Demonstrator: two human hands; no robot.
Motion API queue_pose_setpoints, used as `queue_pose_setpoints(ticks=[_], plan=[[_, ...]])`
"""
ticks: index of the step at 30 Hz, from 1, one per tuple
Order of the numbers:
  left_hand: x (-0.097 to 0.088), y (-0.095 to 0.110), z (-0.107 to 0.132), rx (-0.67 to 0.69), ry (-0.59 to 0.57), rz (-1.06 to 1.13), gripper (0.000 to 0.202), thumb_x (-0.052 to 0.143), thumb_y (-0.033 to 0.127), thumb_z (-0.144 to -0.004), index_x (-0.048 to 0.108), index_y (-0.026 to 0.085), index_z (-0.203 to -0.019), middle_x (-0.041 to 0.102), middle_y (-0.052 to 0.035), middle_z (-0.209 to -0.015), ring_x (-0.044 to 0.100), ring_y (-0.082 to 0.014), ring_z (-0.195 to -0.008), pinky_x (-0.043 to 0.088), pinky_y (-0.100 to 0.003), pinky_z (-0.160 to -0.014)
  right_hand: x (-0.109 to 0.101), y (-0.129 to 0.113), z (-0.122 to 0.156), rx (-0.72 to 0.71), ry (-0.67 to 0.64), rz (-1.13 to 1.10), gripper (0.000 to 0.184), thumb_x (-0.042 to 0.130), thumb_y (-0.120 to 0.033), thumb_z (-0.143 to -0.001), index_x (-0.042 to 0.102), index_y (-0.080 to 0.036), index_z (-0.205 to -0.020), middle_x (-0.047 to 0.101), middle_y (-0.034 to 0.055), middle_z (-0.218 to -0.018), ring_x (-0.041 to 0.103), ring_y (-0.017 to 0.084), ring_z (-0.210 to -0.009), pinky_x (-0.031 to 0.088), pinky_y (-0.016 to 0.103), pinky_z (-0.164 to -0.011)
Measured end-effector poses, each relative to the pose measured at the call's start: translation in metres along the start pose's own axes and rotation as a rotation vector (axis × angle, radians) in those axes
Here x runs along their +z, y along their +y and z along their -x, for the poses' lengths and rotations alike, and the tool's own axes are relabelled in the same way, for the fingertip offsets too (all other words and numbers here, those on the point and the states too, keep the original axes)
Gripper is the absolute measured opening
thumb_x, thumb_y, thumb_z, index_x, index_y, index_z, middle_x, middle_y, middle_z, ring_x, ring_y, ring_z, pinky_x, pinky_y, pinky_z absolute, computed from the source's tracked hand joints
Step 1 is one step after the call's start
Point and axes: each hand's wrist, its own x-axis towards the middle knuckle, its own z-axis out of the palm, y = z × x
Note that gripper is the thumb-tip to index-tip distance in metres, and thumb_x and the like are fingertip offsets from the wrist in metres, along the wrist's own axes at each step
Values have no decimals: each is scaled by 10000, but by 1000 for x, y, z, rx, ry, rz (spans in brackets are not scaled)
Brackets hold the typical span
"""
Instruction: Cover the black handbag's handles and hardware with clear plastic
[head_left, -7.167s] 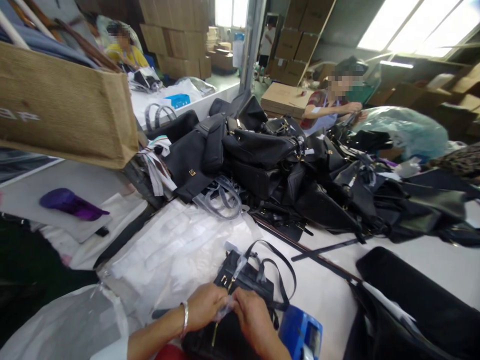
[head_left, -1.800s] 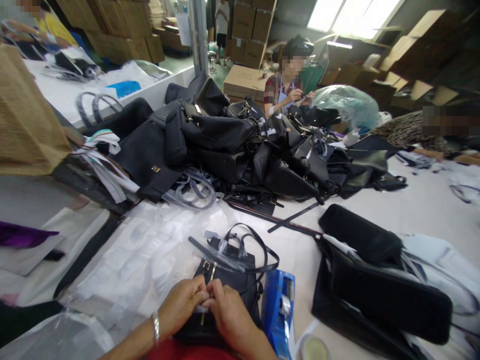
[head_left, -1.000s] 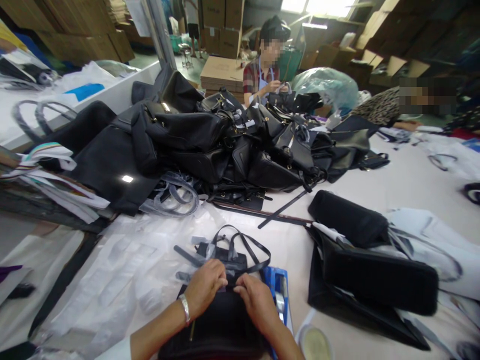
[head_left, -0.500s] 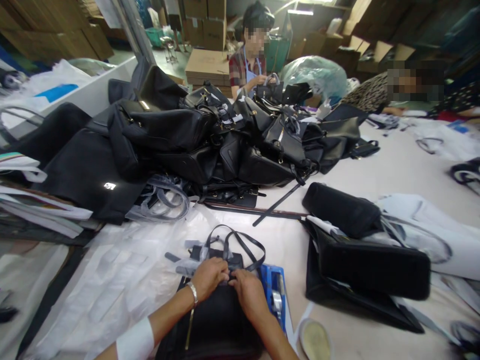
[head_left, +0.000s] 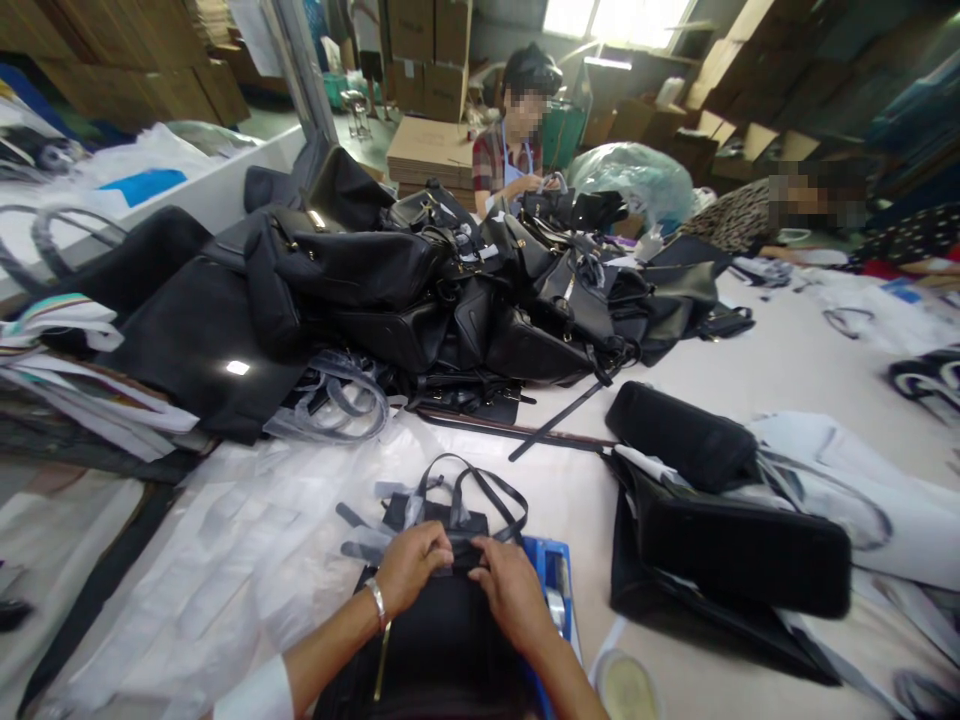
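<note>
A black handbag (head_left: pixel 435 650) lies flat on the table right in front of me, its thin straps (head_left: pixel 480 490) looping away from me. Both hands rest on its upper edge. My left hand (head_left: pixel 409 565), with a silver bracelet at the wrist, has its fingers curled and pinched on clear plastic wrap at the bag's top. My right hand (head_left: pixel 514 595) presses on the same edge, fingers bent down onto the bag. A blue tape dispenser (head_left: pixel 555 590) sits just right of the bag, touching my right hand's side.
A big heap of black handbags (head_left: pixel 420 290) fills the table's middle. More black bags (head_left: pixel 735 540) lie at right, clear plastic sheets (head_left: pixel 247 550) at left, a round lid (head_left: pixel 626 690) near the front edge. A person (head_left: pixel 517 140) works across the table; cardboard boxes stand behind.
My hands have shifted up from the bag's gold zipper pull to its top edge and straps. The view has swung slightly; the bag lies more fully on the table.
</note>
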Motion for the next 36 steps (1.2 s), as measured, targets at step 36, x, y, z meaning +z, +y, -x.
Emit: queue_pose_setpoints(ticks=[36], plan=[[16,32,45,145,221,-56,139,450,126,-819,537,197,-737,598,-29,-781,542,-184,-776,362,-289,-708,-5,-34,50,216,45,-399,223,544,-337,-811,619,-220,-985,573,-8,-714,558,187,-701,426,269,-657]])
